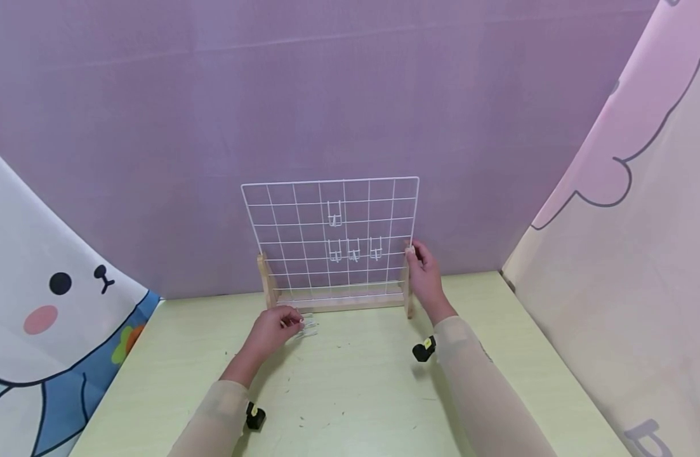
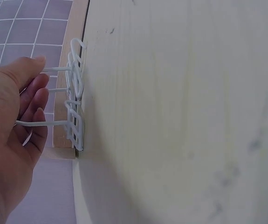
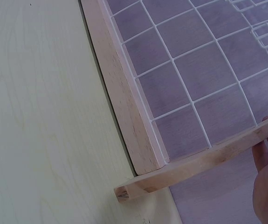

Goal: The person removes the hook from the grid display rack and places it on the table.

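A white wire grid panel (image 1: 329,181) stands upright in a wooden stand (image 1: 350,306). Several small white wire hooks (image 1: 335,221) hang on it, one above a row of others. My left hand (image 1: 272,331) pinches a bunch of white wire hooks (image 2: 76,100) low in front of the stand's left end; in the left wrist view they overlap the wooden base. With thumb and fingers, my right hand (image 1: 426,279) grips the panel's right side near the top of the wooden upright (image 3: 203,161). Part of that hand is out of frame in the right wrist view.
The stand is at the back of a pale yellow table (image 1: 355,381), against a purple cloth backdrop (image 1: 350,95). Small dark specks lie on the tabletop. Printed cloths hang at the left (image 1: 52,330) and right (image 1: 612,285) sides.
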Demonstrator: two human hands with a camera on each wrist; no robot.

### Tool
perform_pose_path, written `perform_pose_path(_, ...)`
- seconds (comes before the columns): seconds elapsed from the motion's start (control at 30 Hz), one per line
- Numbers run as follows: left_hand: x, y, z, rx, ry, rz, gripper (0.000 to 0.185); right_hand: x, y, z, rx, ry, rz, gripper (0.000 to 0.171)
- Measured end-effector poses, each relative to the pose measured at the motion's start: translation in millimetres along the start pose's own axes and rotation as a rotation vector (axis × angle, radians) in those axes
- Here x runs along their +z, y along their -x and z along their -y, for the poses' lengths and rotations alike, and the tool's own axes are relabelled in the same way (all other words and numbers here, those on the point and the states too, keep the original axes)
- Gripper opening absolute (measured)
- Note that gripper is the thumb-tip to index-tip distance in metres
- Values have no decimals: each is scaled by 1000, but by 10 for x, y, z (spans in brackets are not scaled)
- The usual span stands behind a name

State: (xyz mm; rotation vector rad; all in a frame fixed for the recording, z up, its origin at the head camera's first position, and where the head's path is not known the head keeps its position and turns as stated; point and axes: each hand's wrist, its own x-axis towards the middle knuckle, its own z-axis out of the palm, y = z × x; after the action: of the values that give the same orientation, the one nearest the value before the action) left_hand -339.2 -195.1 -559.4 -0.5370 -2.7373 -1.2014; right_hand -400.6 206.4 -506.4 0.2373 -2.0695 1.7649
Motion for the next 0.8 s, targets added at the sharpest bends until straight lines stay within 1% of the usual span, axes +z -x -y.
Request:
perform_pose_path(0.17, 0, 3, -15, -27, 20, -1, 8, -4, 14, 6, 12, -2, 0, 39)
perform_pose_path(0.43, -15, 6, -54, -38, 45, -17, 16, -12, 5, 15, 35, -28, 16, 41)
perform_pose_path(0.6, -33, 13, -98, -31, 43, -34, 19, -16, 9, 23, 35, -48, 25, 43)
perform_pose_path(0.8, -72, -25, -184, -16, 12, -54, 18, -17, 10, 30, 34, -20, 17, 41)
